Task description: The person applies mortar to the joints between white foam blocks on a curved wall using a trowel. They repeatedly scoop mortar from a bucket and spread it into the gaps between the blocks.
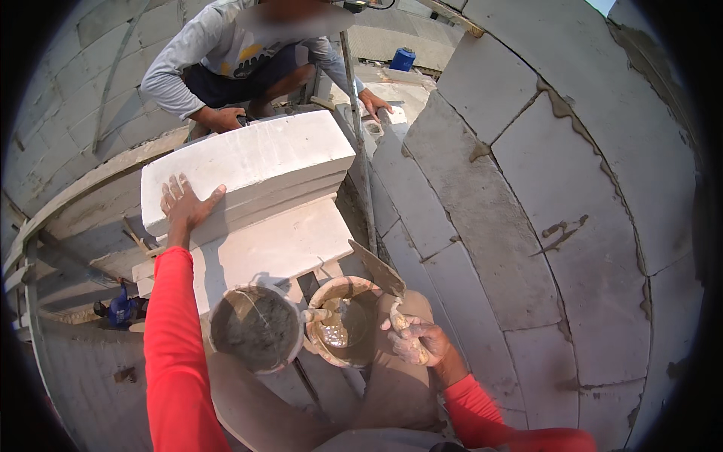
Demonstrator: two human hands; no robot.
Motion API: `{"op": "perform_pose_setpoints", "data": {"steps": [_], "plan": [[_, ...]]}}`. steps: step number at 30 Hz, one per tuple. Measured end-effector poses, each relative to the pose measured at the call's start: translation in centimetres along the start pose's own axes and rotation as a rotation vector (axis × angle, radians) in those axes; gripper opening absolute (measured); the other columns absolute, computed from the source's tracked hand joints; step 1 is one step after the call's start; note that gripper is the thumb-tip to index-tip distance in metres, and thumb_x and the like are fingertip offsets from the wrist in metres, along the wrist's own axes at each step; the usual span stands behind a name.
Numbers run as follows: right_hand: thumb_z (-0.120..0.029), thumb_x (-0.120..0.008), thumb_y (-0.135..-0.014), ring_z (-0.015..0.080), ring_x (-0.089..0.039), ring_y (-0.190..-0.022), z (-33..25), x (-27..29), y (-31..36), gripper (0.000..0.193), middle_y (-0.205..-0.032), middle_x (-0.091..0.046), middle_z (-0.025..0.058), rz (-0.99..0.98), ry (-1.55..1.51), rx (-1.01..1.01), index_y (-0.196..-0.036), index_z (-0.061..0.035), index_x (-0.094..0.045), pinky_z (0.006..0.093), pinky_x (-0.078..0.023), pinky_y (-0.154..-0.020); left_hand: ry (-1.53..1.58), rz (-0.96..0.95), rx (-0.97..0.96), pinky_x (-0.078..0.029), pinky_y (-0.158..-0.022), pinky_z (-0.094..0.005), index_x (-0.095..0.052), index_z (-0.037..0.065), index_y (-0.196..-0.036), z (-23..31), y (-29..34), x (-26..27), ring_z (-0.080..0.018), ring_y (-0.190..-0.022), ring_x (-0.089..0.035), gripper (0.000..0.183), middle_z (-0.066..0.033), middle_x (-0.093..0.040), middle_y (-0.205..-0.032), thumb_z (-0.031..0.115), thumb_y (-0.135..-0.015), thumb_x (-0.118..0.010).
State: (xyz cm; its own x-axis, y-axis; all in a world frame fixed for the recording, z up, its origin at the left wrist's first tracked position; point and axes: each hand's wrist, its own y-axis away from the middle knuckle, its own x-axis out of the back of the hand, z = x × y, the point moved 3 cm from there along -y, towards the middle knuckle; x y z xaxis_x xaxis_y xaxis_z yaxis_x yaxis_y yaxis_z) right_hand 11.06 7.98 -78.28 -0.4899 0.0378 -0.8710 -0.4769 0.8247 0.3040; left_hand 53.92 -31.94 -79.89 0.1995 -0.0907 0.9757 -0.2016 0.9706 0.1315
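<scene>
While the left hand [190,207] lies spread on the near left part of the top white block [256,154], the right hand [420,343], well apart from it, is wrapped around the handle of the trowel [379,271]. The block lies far and left of the right hand, so the left is nearer; its long axis runs left to right, its right end farther. The trowel's blade points far and left.

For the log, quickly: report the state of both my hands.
Left hand: open, resting on the white masonry block.
Right hand: closed, holding the masonry trowel.
</scene>
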Motion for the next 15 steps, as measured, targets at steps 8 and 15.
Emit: {"op": "perform_pose_setpoints", "data": {"steps": [8, 15], "plan": [[-0.008, -0.061, -0.092, 0.0179, -0.05, -0.045, 0.0, 0.76, 0.16, 0.053, -0.069, -0.055, 0.0109, 0.013, -0.04, -0.002, -0.138, 0.0135, -0.05, 0.032, -0.041, -0.043, 0.002, -0.002, 0.006, -0.001, -0.128, -0.0588, -0.01, 0.003, -0.168, 0.25, 0.36, 0.62, -0.0413, -0.162, 0.004, 0.146, -0.0214, -0.005, -0.176, 0.102, -0.069, -0.048], [-0.006, -0.061, -0.09, 0.0172, -0.05, -0.045, -0.02, 0.77, 0.88, 0.054, -0.069, -0.055, 0.0104, -0.032, -0.048, -0.027, -0.139, 0.0145, -0.048, 0.0312, -0.04, -0.041, -0.041, 0.029, 0.015, -0.001, -0.128, -0.0571, -0.011, 0.002, -0.168, 0.22, 0.4, 0.27, -0.0413, -0.162, 0.002, 0.145, -0.0214, -0.006, -0.176, 0.103, -0.07, -0.046]]}}
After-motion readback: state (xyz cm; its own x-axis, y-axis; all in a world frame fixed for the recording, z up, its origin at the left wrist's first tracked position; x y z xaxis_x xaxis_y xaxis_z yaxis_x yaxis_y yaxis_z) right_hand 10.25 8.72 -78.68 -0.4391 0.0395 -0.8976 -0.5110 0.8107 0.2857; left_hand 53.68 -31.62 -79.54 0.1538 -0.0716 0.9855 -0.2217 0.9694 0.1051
